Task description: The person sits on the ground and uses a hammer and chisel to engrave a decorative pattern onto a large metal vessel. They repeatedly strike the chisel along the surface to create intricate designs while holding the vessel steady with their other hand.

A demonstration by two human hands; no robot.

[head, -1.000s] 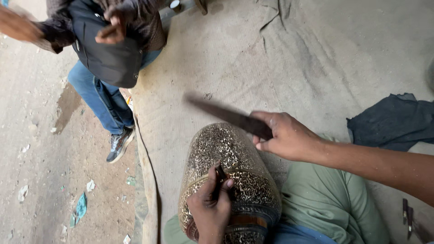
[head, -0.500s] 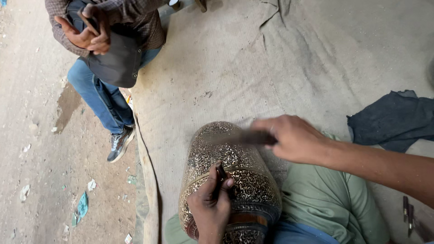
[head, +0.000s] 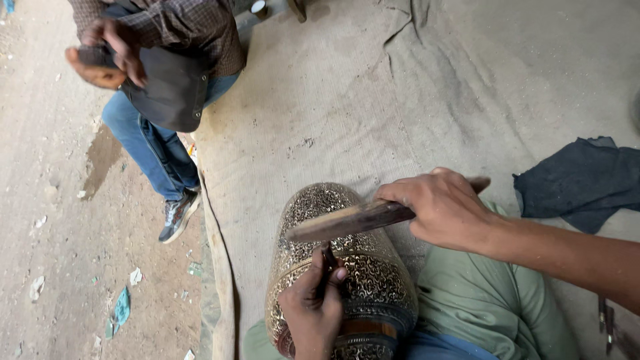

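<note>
From my head camera I look down on a large brass-coloured metal vase with fine engraved scrollwork (head: 347, 267), lying on its side across my lap, its rounded body pointing away from me over the pale grey-beige ground cloth (head: 347, 113). My left hand (head: 313, 313) rests on the vase's upper surface, thumb and fingers pinched tight round a thin dark metal chisel (head: 328, 260) that stands nearly upright with its tip on the engraving. My right hand (head: 443, 207) is wrapped closed round a flat dark wooden striking stick (head: 357, 220); the stick lies crosswise just above the chisel's head (whether they touch I cannot tell, as the stick is slightly blurred). My right forearm crosses over my green trouser leg (head: 493, 307).

To the right a crumpled dark blue rag (head: 580, 183) lies on the cloth, well apart from the vase. At the upper left another person in blue jeans and a checked shirt (head: 167, 40) sits at the cloth's edge, hands on a dark bag (head: 173, 90), a grey shoe (head: 177, 213) on the dusty ground.
</note>
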